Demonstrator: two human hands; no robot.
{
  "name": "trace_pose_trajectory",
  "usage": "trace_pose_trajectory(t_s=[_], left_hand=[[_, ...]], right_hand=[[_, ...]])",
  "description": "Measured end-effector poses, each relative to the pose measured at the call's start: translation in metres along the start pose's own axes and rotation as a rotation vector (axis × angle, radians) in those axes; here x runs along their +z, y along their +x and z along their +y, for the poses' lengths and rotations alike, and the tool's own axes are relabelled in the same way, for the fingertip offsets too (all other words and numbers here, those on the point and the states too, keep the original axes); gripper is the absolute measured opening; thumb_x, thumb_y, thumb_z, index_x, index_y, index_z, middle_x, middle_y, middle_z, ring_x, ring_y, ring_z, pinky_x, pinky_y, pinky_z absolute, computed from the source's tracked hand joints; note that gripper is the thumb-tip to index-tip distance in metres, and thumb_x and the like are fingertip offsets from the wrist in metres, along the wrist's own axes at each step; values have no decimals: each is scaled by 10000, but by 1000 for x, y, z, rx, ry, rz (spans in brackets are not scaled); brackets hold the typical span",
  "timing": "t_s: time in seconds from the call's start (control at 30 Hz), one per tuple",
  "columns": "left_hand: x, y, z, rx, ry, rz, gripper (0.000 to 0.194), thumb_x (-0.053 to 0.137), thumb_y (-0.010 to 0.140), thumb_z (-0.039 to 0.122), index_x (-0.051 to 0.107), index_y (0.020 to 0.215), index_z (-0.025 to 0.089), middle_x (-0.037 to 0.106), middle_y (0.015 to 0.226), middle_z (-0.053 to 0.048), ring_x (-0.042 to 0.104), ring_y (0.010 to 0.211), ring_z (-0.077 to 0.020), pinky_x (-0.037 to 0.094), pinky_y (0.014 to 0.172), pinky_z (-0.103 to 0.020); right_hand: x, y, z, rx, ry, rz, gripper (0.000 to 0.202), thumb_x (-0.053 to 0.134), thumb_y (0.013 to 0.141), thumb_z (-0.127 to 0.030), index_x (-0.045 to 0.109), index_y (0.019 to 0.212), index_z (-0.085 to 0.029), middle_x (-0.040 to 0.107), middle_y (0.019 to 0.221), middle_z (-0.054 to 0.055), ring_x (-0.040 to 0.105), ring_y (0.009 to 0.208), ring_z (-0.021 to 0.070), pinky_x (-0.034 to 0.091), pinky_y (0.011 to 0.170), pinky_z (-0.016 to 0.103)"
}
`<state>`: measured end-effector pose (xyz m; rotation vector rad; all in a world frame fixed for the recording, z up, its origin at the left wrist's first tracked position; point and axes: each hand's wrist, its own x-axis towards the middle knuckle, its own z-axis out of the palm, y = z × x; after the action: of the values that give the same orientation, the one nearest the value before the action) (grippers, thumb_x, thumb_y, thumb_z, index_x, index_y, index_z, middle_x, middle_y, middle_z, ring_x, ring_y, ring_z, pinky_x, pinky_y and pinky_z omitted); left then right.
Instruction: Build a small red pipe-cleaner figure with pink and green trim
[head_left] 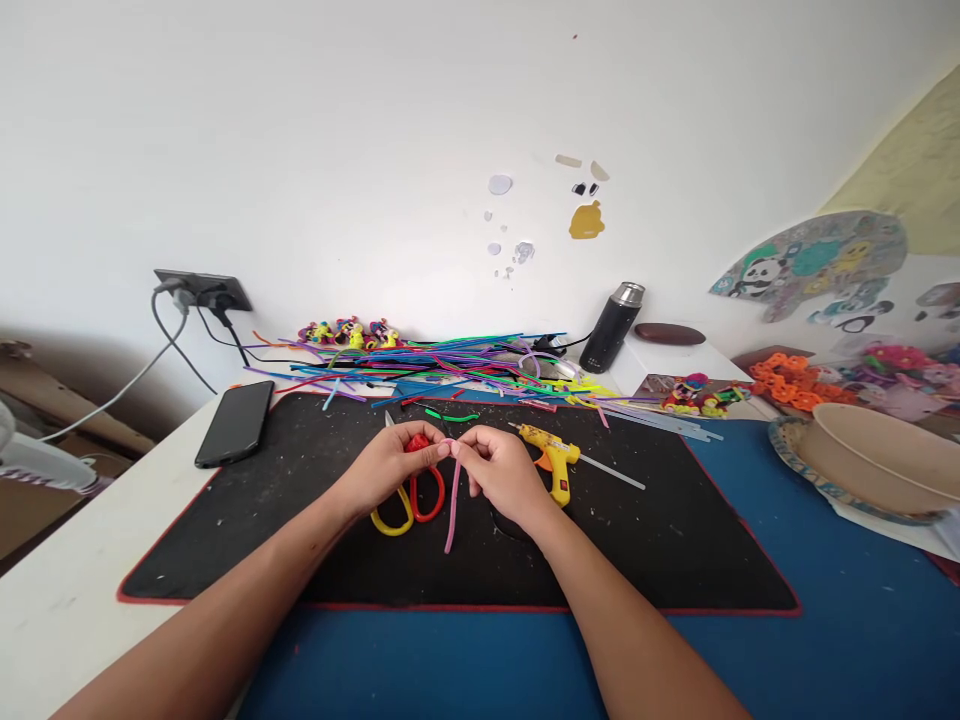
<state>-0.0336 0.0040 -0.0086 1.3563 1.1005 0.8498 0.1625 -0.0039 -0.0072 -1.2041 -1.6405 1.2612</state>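
Observation:
A pink pipe cleaner (453, 505) is pinched at its upper end between the fingertips of my left hand (397, 462) and my right hand (499, 470). Its longer part hangs down toward me over the black mat (637, 560). Both hands are closed and nearly touch at the thumbs. Scissors with red and yellow handles (427, 495) lie beside and partly under my left hand. Just right of my right hand rests a yellow glue gun (553, 455) with a clear glue stick in its back. A bent green pipe cleaner piece (454, 416) lies beyond my fingers.
Many coloured pipe cleaners (450, 362) are heaped along the wall, with small colourful figures (352, 333) behind them. A phone (236, 423) lies at the left. A black flask (611, 330) leans at the back right. A beige bowl (885, 460) and orange pieces (791, 380) sit further right.

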Motion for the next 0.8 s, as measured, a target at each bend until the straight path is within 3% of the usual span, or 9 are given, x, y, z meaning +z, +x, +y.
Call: trace_pose_trajectory(t_s=[0.17, 0.43, 0.63, 0.8], left_hand=[[1, -1, 1, -13, -18, -17, 482, 857, 711, 599, 669, 837, 173, 504, 634, 46, 374, 560, -98, 270, 529, -222], [6, 1, -8, 38, -197, 90, 414, 895, 705, 510, 655, 764, 177, 453, 569, 61, 313, 502, -77, 193, 491, -230], [11, 0, -2, 17, -327, 128, 436, 935, 640, 487, 648, 717, 168, 462, 559, 65, 288, 480, -56, 159, 476, -231], [14, -1, -1, 51, -278, 195, 422, 947, 638, 462, 657, 710, 164, 464, 544, 64, 324, 496, -61, 186, 479, -222]], right_hand=[[0, 0, 0, -10, 12, 1, 201, 626, 973, -330, 666, 829, -195, 578, 538, -53, 564, 476, 113, 417, 521, 226], [2, 1, 3, -25, 48, 11, 223, 629, 972, -368, 645, 817, -209, 574, 560, -49, 565, 468, 119, 433, 500, 231], [1, 1, 3, -51, 50, 5, 223, 636, 964, -384, 654, 825, -210, 551, 574, -61, 529, 447, 102, 392, 476, 222], [2, 0, 3, -61, 23, 2, 255, 629, 972, -406, 657, 819, -204, 523, 533, -67, 496, 433, 99, 355, 472, 225]])
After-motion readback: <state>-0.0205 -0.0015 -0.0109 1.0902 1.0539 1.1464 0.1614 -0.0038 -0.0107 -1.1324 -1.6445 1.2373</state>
